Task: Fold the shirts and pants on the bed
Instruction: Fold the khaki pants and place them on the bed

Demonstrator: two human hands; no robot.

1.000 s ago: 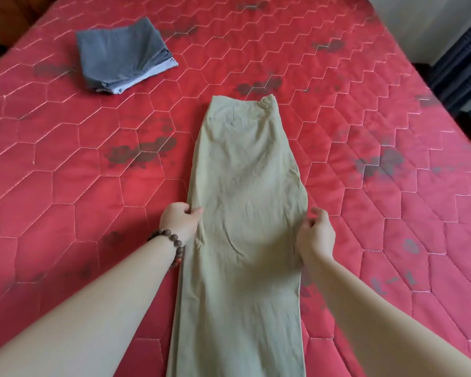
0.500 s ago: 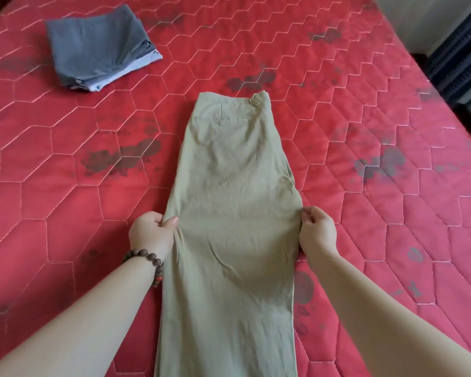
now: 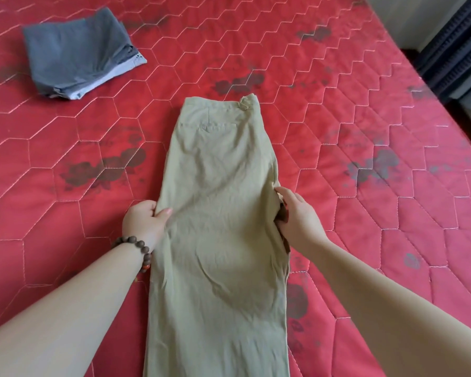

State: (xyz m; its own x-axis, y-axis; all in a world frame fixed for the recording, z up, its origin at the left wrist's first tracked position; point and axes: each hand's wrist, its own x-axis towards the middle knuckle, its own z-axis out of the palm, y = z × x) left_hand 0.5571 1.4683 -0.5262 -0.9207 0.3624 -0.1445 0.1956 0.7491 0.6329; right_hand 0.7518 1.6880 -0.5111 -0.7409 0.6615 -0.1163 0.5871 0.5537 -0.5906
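Note:
Khaki pants (image 3: pixel 218 202), folded lengthwise leg on leg, lie flat down the middle of the red quilted bed (image 3: pixel 365 131), waistband at the far end and legs running off the bottom of the view. My left hand (image 3: pixel 144 223), with a bead bracelet on the wrist, pinches the pants' left edge at thigh height, thumb on top. On the opposite edge my right hand (image 3: pixel 297 216) has its fingers tucked under the cloth, lifting it slightly.
A folded grey garment (image 3: pixel 79 53) with a light blue one under it sits at the far left of the bed. The bed's right edge (image 3: pixel 419 74) runs along a dark slatted object (image 3: pixel 457 50) and a wall.
Both hands have stayed at the pants' side edges while the view shifted. My right hand has slid its fingers under the right edge, raising it a little.

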